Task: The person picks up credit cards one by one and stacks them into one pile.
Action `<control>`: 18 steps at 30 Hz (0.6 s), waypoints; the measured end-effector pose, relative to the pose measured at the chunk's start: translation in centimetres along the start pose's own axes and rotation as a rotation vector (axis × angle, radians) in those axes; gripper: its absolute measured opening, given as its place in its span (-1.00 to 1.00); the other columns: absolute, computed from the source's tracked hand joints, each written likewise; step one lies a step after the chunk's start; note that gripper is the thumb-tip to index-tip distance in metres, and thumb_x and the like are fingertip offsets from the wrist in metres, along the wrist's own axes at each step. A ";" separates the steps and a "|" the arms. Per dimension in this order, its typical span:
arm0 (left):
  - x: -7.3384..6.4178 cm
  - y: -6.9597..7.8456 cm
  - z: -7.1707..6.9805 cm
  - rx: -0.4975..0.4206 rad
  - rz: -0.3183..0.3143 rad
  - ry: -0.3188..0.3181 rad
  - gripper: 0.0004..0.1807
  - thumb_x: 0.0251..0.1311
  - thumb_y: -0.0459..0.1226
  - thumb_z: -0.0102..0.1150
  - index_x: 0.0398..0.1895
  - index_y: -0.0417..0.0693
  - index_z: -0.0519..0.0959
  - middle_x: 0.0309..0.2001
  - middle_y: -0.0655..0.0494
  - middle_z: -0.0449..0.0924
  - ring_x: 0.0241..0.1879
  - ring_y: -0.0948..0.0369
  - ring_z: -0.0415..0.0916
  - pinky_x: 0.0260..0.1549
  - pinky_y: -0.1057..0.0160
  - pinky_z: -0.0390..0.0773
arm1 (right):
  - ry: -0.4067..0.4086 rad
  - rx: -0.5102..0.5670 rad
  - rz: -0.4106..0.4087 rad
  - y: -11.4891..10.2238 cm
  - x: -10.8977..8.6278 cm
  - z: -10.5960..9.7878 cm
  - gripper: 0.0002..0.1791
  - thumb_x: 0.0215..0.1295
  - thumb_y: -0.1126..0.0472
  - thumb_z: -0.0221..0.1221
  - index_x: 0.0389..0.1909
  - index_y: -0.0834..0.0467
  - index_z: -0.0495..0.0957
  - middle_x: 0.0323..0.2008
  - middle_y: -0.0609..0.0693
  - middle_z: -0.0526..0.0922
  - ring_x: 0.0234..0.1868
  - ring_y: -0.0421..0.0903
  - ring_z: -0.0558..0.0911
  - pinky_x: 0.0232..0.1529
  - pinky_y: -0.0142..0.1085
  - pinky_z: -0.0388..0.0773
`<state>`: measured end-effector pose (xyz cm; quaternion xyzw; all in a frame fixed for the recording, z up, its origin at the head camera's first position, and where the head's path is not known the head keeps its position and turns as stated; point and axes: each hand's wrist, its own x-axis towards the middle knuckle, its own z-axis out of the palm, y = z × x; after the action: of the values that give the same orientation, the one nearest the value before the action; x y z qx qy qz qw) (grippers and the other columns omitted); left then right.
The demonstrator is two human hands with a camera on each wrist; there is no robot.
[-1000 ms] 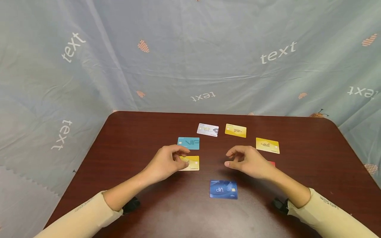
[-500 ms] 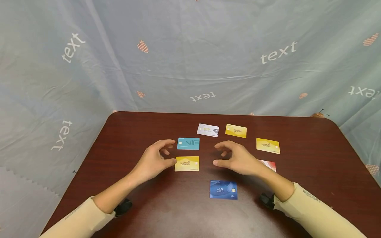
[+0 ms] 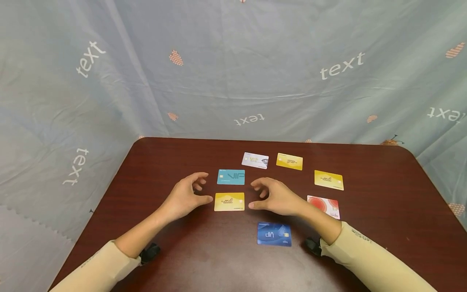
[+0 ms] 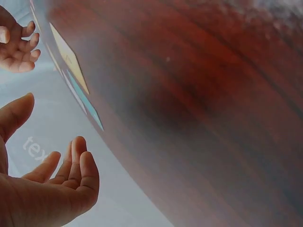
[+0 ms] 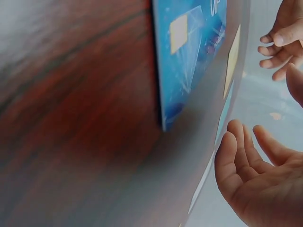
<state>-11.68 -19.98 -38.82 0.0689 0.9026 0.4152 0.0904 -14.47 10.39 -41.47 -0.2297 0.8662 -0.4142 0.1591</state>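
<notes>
A yellow card lies flat on the table between my two hands. My left hand is just left of it, its thumb tip near the card's left edge, with nothing in its parted fingers. To the card's right, my right hand curves its fingers loosely above the table and holds nothing. A teal VIP card lies just beyond the yellow one. Nearer to me is a blue VIP card, also large in the right wrist view. Behind my right forearm a red-and-white card is partly covered.
Farther back on the brown table lie a silver VIP card and a yellow card. One more yellow card lies at the right. A grey-blue curtain hangs behind the table.
My left hand has drawn back leftward off the yellow card, uncovering it. My right hand has moved left toward that card, and more of the red-and-white card now shows.
</notes>
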 end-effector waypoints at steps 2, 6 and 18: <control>0.0 -0.3 0.2 0.000 -0.009 -0.014 -0.23 0.17 -0.35 0.48 0.46 -0.28 0.40 0.18 -0.21 0.53 0.06 -0.05 0.48 -0.09 0.03 0.55 | -0.017 0.005 -0.004 0.0 0.4 0.4 -0.28 0.16 0.03 0.54 0.28 0.25 0.55 0.08 0.07 0.66 -0.11 -0.12 0.63 -0.08 -0.22 0.61; 0.3 -0.7 0.9 0.011 -0.018 -0.035 -0.23 0.12 -0.36 0.51 0.43 -0.29 0.43 0.11 -0.15 0.55 0.00 -0.01 0.47 -0.11 0.07 0.53 | -0.048 0.026 0.009 -0.4 1.1 0.8 -0.27 0.13 0.06 0.56 0.27 0.29 0.55 0.05 0.08 0.66 -0.12 -0.10 0.64 -0.07 -0.24 0.63; 1.0 -0.7 1.9 0.025 -0.039 -0.094 -0.27 0.06 -0.38 0.57 0.33 -0.37 0.50 0.00 -0.08 0.60 -0.22 0.12 0.48 -0.19 0.17 0.55 | -0.075 0.046 0.053 -1.0 2.5 1.6 -0.32 0.10 0.19 0.58 0.19 0.39 0.57 -0.04 0.13 0.66 -0.24 -0.12 0.64 -0.12 -0.28 0.63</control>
<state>-12.25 -18.83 -40.69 0.0720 0.9036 0.3985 0.1400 -15.53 7.51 -41.91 -0.2184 0.8557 -0.4208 0.2074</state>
